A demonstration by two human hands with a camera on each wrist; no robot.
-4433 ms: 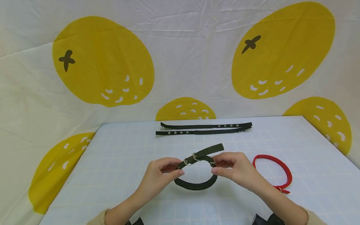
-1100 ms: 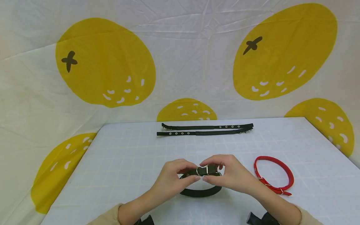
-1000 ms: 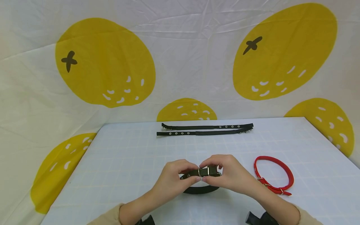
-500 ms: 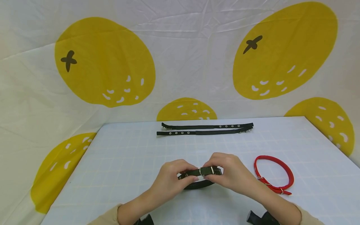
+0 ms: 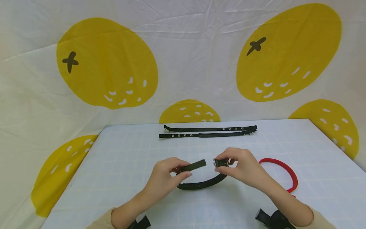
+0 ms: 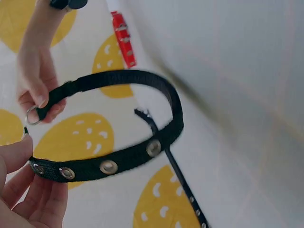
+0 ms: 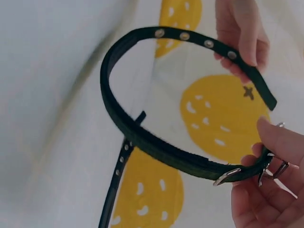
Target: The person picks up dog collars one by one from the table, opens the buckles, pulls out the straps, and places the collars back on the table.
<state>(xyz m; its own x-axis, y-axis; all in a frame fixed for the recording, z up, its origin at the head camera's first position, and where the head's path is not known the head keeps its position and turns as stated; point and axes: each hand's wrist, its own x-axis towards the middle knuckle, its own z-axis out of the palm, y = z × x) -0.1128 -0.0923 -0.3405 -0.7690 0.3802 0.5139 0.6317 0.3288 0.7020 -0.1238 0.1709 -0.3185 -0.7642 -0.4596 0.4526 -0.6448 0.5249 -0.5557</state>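
A dark green dog collar [image 5: 197, 185] hangs above the table between both hands, its loop undone and its ends apart. My left hand [image 5: 166, 175] pinches the strap with metal eyelets, thumb on one face, and the free tip sticks out toward the right. At the other end, my right hand [image 5: 243, 165] pinches the collar at its metal buckle [image 7: 273, 171] and rings. The right wrist view shows a D-ring [image 7: 227, 176] on the band near those fingers. In the left wrist view, the eyelets [image 6: 109, 166] run along the strap beyond the left fingertips.
A red collar [image 5: 293, 176], buckled in a loop, lies on the table to the right, partly behind the right forearm. Two black collars [image 5: 211, 135] with eyelets lie straight near the back edge. A white cloth with yellow fruit shapes [image 5: 105, 60] hangs behind the white table [image 5: 128, 152].
The strap end, threaded through the buckle earlier, is now out of it. My hands have moved apart, the left to the left and the right up and rightward, and the loop has opened.
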